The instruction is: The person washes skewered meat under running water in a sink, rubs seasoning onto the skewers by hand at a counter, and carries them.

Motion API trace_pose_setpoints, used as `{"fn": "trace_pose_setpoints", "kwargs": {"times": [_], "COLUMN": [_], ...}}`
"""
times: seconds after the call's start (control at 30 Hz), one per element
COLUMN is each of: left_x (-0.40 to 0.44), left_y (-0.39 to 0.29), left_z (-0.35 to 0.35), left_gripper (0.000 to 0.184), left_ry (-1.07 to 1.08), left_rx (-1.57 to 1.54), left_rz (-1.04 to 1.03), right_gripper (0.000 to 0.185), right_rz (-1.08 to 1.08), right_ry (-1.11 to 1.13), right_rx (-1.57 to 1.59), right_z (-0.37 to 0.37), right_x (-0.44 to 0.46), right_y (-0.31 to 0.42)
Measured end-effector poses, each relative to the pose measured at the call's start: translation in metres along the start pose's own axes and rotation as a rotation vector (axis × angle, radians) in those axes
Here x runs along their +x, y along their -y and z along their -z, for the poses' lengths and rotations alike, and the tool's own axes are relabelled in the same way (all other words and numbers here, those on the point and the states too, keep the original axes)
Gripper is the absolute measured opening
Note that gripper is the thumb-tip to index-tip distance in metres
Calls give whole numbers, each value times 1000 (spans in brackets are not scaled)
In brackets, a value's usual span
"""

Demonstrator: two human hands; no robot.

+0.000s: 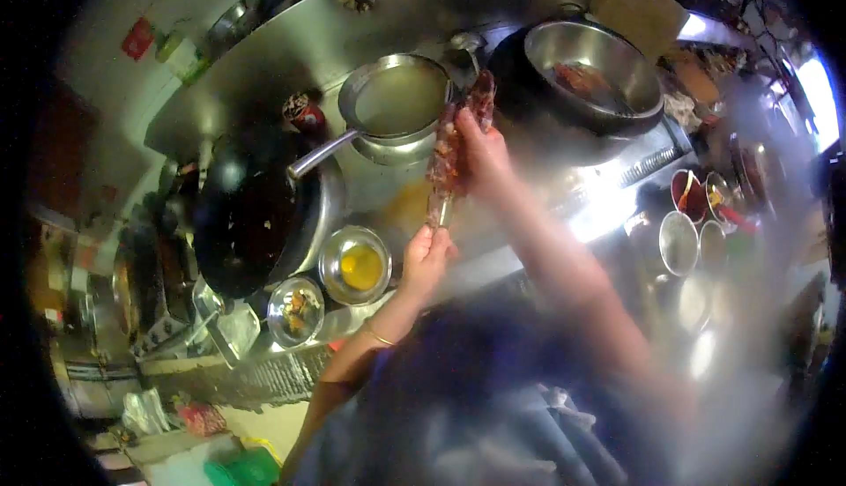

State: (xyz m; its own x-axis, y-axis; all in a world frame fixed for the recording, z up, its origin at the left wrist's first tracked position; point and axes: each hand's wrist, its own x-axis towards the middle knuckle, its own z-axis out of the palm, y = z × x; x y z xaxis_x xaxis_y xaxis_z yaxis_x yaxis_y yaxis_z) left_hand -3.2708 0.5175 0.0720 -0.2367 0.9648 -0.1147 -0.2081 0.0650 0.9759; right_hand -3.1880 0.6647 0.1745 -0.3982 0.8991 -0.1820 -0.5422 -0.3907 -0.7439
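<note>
Between my two hands is a long piece of reddish meat (441, 160), held lengthwise over the steel counter. My left hand (425, 255) is closed around its near end, where a thin pale, shiny part shows; whether that is bone or a skewer I cannot tell. Higher up, my right hand (483, 147) wraps its fingers round the meat, hiding part of it. Just left of the meat stands a steel pan (397, 98) with cloudy liquid and a long handle. A deep steel pot (592, 76), to the right of the meat's far end, contains more reddish pieces.
A large dark wok (256, 213) sits at the left. Near the counter's front edge are a bowl with yellow liquid (360, 267) and a bowl of mixed bits (297, 313). Several cups (679, 244) stand at the right. A ladle (467, 42) lies at the back.
</note>
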Motion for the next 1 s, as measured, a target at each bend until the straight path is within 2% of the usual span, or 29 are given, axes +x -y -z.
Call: {"fn": "trace_pose_setpoints", "kwargs": {"times": [0.03, 0.17, 0.27, 0.3, 0.4, 0.43, 0.47, 0.53, 0.73, 0.83, 0.93, 1.0], "left_x": [1, -5, -9, -11, -13, -13, -11, -13, -16, -22, -25, -26], "left_y": [-3, -9, -15, -18, -25, -23, -18, -15, -8, -13, -17, -15], "left_z": [-5, -19, -29, -33, -32, -30, -27, -25, -29, -29, -26, -23], "left_gripper": [17, 17, 13, 13, 13, 14, 14, 16, 22, 23, 22, 21], "left_ry": [-15, -47, -104, -134, -153, -163, -170, -173, -262, -252, -215, -188], "left_rx": [4, 19, -46, -78, -86, -96, -105, -108, 125, 78, 87, 103], "left_rz": [18, -8, -37, -45, -56, -79, -102, -132, -207, -187, -149, -142], "right_gripper": [25, 31, 40, 42, 37, 26, 16, 18, 28, 27, 32, 46], "right_rz": [35, 340, 413, 584, 702, 812, 883, 1101, 531, 455, 635, 1140], "right_ry": [-79, -23, -69, -130, -123, -251, -278, -208, -10, 52, -40, -59], "right_rx": [-105, -159, -465, -583, -712, -968, -921, -875, -627, -735, -908, -1233], "right_z": [2, 37, 44, 44, 54, 52, 34, 16, 1, 6, 8, 5], "right_x": [5, 37, 31, 35, 37, 31, 15, 13, 23, 20, 12, 5], "right_y": [1, -29, -26, -26, -14, 7, 26, 44, 65, 52, 40, 38]}}
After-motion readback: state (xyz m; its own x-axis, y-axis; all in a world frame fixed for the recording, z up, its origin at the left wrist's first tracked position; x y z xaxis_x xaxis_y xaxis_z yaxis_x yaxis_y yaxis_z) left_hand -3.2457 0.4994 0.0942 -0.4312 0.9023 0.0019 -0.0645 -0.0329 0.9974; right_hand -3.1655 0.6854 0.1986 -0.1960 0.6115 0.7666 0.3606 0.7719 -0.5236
